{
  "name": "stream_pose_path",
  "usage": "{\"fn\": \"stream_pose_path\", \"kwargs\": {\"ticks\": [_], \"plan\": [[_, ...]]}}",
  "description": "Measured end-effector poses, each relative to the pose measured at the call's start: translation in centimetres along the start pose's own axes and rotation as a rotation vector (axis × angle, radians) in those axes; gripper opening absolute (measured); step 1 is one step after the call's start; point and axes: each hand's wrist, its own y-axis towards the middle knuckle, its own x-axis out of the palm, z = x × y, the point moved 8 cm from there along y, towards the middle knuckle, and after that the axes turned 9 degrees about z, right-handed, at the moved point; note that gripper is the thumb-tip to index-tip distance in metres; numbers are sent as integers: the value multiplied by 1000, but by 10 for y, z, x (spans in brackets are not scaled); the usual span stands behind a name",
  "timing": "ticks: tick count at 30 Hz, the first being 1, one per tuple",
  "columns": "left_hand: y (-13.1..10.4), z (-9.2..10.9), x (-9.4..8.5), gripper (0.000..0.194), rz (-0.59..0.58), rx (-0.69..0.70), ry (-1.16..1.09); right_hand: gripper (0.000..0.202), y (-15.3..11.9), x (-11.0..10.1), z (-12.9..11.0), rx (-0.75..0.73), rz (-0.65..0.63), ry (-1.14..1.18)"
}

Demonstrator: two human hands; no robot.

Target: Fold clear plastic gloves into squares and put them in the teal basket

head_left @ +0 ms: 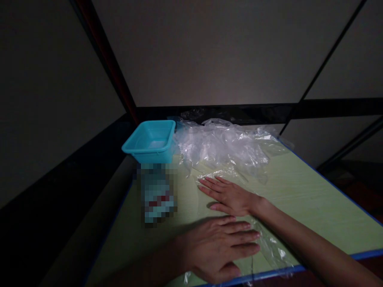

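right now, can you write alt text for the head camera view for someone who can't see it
Left hand and right hand lie spread over clear plastic film on a pale green table. Beyond them sit a pile of crumpled clear plastic, a blue basin and a pixelated item.

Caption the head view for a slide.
Left hand and right hand spread over clear plastic on a green table, turquoise basin beyond.

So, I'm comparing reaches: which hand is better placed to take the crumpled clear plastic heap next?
Probably the right hand: it lies farther forward, its fingertips near the crumpled clear plastic heap, while the left hand is nearer the pale green table's blue front edge, fingers pointing rightward.
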Motion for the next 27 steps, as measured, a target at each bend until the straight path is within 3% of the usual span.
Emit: {"fn": "stream_pose_path", "kwargs": {"ticks": [8, 12, 15, 18, 22, 27], "plan": [[-1, 0, -5, 51, 69, 16, 62, 61, 1, -2, 5, -7, -1, -39], [-8, 0, -20, 62, 76, -106, 108, 62, -2, -6, 18, 49, 17, -63], [-26, -4, -31, 57, 100, -314, 168, 64, -5, -11, 26, 69, 38, -69], [-56, -8, -38, 50, 208, -477, 276, 66, -6, -21, 26, 65, 78, -85], [-87, -10, -33, 42, 283, -506, 396, 66, -7, -34, 17, 37, 145, -74], [-101, -10, -27, 40, 325, -512, 430, 65, -8, -20, 0, -52, 81, 26]]}}
